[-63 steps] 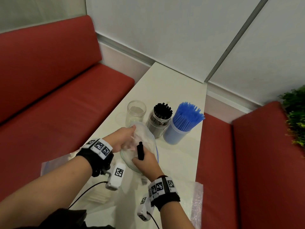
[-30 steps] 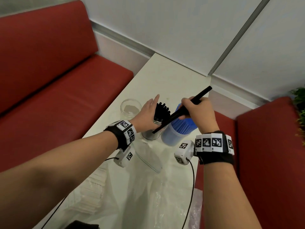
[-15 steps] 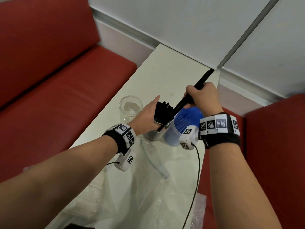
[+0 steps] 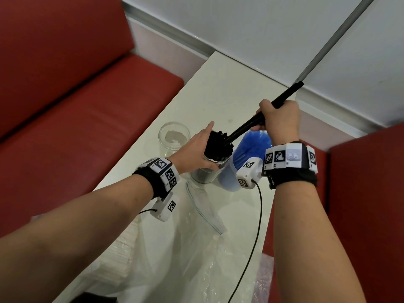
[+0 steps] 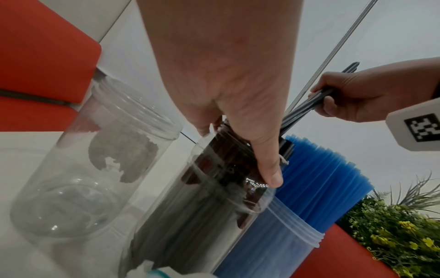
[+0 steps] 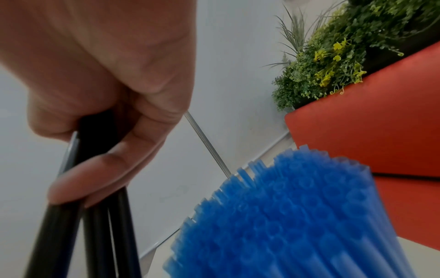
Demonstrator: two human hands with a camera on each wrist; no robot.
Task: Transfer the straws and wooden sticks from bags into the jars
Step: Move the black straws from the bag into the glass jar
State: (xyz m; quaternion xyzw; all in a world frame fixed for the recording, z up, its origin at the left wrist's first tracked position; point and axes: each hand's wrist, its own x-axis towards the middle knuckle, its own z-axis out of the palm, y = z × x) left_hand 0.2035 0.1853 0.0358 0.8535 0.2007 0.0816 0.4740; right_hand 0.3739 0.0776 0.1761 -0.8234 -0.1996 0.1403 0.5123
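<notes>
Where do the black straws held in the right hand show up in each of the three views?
Head: the black straws run diagonally from upper right down through the right hand toward the jar of black straws, right of centre.
Left wrist: upper right, black straws slanting from that hand down behind the left hand.
Right wrist: lower left, black straws below the fist.
Shared landmark: the blue straws.

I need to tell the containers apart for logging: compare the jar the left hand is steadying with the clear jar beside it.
The steadied jar is packed with black straws; the clear jar holds none. The left hand holds the steadied jar's rim, and the right hand is feeding more black straws in; nobody touches the clear jar. Both are transparent, lidless and upright on the white table.
</notes>
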